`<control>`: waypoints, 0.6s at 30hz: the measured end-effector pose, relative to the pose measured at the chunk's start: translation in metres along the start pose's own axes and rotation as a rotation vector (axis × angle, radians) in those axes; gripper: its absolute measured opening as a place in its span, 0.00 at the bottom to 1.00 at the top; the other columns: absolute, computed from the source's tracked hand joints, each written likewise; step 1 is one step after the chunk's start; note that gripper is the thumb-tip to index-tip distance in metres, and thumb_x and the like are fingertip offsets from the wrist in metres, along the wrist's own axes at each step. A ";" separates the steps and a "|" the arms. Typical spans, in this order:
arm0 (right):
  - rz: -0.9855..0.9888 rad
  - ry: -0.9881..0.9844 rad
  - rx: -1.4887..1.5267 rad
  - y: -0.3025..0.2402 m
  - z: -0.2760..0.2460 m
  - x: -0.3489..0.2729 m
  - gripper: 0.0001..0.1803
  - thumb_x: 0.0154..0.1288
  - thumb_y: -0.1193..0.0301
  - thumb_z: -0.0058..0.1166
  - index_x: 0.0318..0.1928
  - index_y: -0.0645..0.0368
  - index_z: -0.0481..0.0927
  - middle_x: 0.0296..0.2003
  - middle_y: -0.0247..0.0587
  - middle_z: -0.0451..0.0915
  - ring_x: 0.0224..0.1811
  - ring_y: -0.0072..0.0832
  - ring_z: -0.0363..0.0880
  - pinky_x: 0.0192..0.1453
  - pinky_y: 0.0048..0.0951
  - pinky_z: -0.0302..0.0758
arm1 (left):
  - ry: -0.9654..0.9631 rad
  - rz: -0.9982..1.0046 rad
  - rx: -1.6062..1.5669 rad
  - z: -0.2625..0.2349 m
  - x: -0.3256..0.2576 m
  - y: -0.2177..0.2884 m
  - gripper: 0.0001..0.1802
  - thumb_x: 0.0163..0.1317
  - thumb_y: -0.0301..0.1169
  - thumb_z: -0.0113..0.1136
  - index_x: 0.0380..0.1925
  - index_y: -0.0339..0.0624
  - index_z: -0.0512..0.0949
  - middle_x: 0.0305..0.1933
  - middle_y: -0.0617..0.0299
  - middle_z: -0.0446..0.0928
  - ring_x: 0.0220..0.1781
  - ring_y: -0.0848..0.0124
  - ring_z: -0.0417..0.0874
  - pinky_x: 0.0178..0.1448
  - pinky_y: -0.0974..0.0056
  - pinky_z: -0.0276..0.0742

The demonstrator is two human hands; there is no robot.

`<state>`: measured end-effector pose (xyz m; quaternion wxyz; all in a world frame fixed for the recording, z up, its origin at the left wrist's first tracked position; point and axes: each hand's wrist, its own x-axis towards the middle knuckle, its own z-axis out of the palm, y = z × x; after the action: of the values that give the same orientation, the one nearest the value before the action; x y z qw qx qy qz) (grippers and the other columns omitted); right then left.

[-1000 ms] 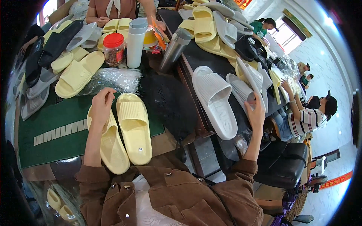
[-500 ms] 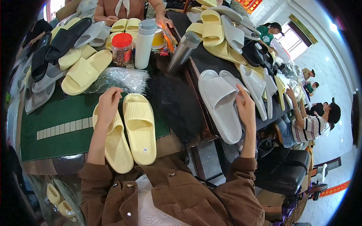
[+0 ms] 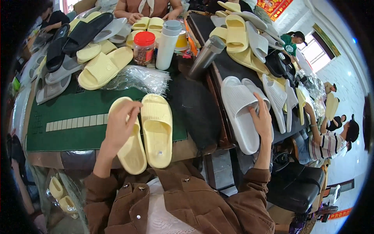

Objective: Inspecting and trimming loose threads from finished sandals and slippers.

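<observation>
Green-matted worktop: left hand resting open on pale-yellow foam slipper pair; right hand loosely touching white ribbed foam slippers to their right.

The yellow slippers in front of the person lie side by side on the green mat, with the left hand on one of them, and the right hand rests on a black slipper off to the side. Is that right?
Not quite. The right hand rests on a white slipper, not a black one, as the head view shows. The rest holds: the yellow slippers lie side by side on the green mat, with the left hand on one of them.
</observation>
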<state>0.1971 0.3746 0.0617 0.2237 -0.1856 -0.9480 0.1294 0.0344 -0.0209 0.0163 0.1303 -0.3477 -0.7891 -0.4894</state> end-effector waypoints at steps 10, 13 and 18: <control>-0.009 0.052 0.057 -0.006 0.007 0.001 0.24 0.68 0.74 0.41 0.64 0.45 0.64 0.40 0.64 0.77 0.44 0.57 0.77 0.44 0.46 0.70 | -0.521 0.025 0.461 -0.025 -0.071 0.033 0.37 0.55 0.32 0.62 0.66 0.55 0.61 0.59 0.44 0.63 0.61 0.44 0.65 0.64 0.49 0.61; -0.010 0.017 0.005 -0.017 0.002 -0.002 0.23 0.69 0.74 0.40 0.64 0.47 0.64 0.39 0.64 0.77 0.42 0.57 0.77 0.43 0.47 0.70 | -0.502 0.024 0.501 -0.004 -0.082 0.023 0.38 0.54 0.37 0.64 0.66 0.56 0.62 0.61 0.38 0.60 0.63 0.44 0.64 0.64 0.48 0.62; 0.019 -0.022 -0.026 -0.044 0.000 -0.017 0.23 0.70 0.74 0.39 0.64 0.48 0.64 0.40 0.64 0.77 0.44 0.57 0.77 0.44 0.46 0.70 | -0.348 0.040 0.645 0.026 -0.088 0.012 0.37 0.51 0.42 0.65 0.62 0.50 0.66 0.58 0.37 0.63 0.59 0.43 0.67 0.62 0.47 0.63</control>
<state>0.1985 0.3281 0.0702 0.2097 -0.1961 -0.9502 0.1211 0.1101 -0.0320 -0.0365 0.1064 -0.3822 -0.9062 -0.1464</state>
